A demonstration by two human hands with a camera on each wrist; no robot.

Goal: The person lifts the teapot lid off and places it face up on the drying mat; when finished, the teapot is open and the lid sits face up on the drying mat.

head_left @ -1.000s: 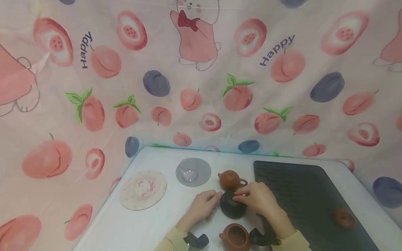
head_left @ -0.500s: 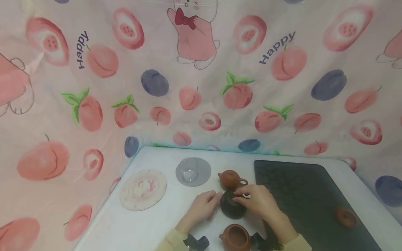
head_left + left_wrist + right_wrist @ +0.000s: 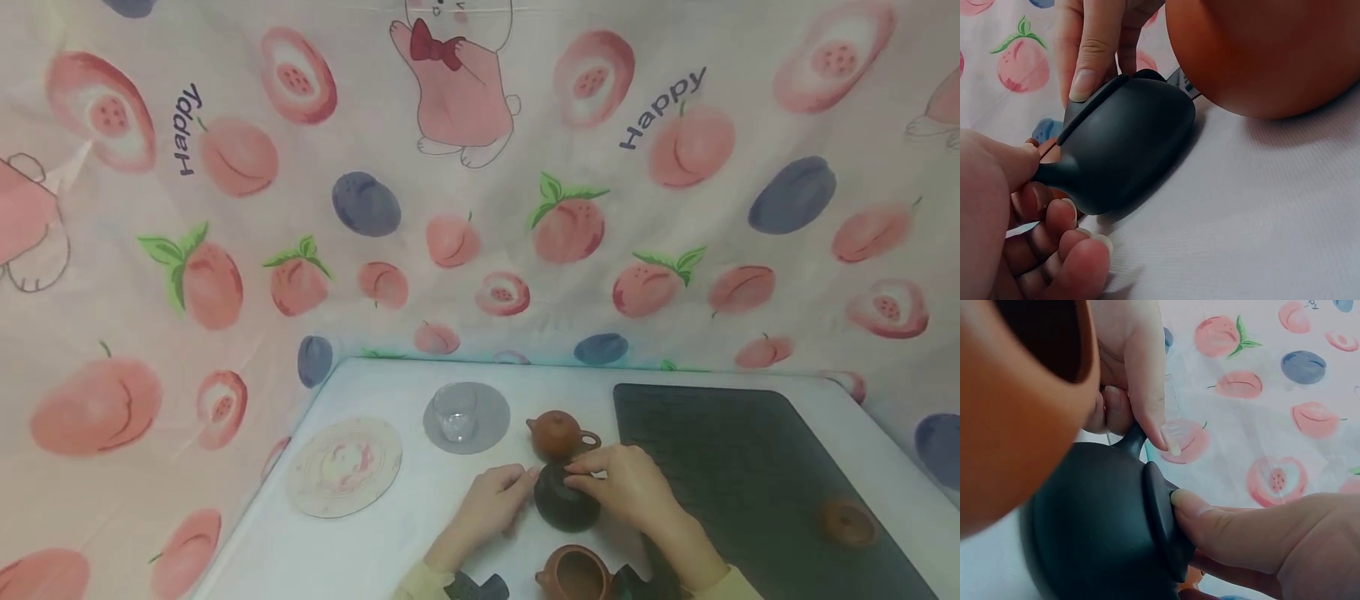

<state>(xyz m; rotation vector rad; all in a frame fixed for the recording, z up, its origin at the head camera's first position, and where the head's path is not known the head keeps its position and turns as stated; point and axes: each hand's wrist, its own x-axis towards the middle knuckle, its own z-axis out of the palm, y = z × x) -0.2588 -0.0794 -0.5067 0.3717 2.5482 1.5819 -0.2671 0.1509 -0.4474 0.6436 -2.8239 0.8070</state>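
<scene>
A small black teapot [image 3: 567,504] stands on the white table between both hands. My left hand [image 3: 491,502] pinches its spout [image 3: 1057,175] between thumb and fingers. With thumb and fingers, my right hand [image 3: 628,483] holds the top of the black lid [image 3: 1163,522], which sits on the pot slightly tilted in the wrist views. The lid's knob is hidden behind the fingers. Just behind the black pot is a lidded brown teapot [image 3: 555,435]. Nearer the person stands a brown teapot without its lid [image 3: 573,573], its dark inside showing.
A brown lid [image 3: 850,523] lies on the dark tray [image 3: 712,467] at the right. Farther back, a clear glass cup [image 3: 455,414] stands on a grey round coaster [image 3: 491,421]. At the left lies a pale patterned round mat [image 3: 345,467]. Fruit-printed cloth [image 3: 450,208] hangs behind the table.
The head view has shifted slightly, so the table things appear a little lower and farther right. Both hands keep their hold on the black teapot and its lid.
</scene>
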